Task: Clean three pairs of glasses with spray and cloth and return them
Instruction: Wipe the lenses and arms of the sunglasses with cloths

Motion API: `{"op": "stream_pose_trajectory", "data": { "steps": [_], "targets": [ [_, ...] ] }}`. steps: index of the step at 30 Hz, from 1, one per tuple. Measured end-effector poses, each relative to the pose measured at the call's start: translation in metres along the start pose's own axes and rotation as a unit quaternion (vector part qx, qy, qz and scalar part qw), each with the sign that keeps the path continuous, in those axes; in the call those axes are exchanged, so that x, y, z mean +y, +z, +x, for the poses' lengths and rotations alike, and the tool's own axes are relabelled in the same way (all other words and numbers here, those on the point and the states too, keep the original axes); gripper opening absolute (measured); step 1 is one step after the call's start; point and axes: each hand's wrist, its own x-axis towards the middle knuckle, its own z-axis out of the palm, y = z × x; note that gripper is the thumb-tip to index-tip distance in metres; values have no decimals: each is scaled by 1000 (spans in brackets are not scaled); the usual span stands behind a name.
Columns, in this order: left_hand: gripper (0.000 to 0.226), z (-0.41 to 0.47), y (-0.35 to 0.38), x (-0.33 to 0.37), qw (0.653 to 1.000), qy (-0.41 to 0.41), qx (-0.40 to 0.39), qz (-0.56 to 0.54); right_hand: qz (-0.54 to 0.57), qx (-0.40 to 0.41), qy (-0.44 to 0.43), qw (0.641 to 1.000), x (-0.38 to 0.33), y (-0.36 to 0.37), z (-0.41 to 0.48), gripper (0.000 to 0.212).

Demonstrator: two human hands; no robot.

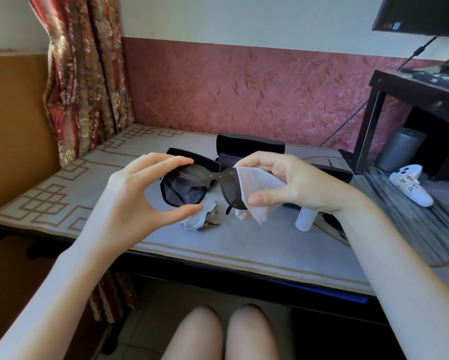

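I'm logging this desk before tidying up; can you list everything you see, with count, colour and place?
sunglasses: one, black, held above the table
held cloth: one, pale grey, wrapped on the right lens
loose cloth: one, pale grey, crumpled on the table under the sunglasses
cases: black, at the back; count unclear
bottle: one, white, under the right wrist
controller: one, white, far right
monitor: one, black, top right
left grip: one, pinching the left lens rim
right grip: one, pinching the held cloth
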Motion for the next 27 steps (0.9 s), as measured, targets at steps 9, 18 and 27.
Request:
{"op": "stream_pose_trajectory", "data": {
  "steps": [9,18,27],
  "targets": [
    [61,1,2,2,999,18,-5,27,-34,112,-48,992,-5,15,8,14],
    [62,-4,3,-1,999,-8,3,31,-1,232,-20,973,3,19,4,35],
    [61,-7,5,0,997,-36,42,45,80,336,70,936,27,39,-17,41]
  ]
}}
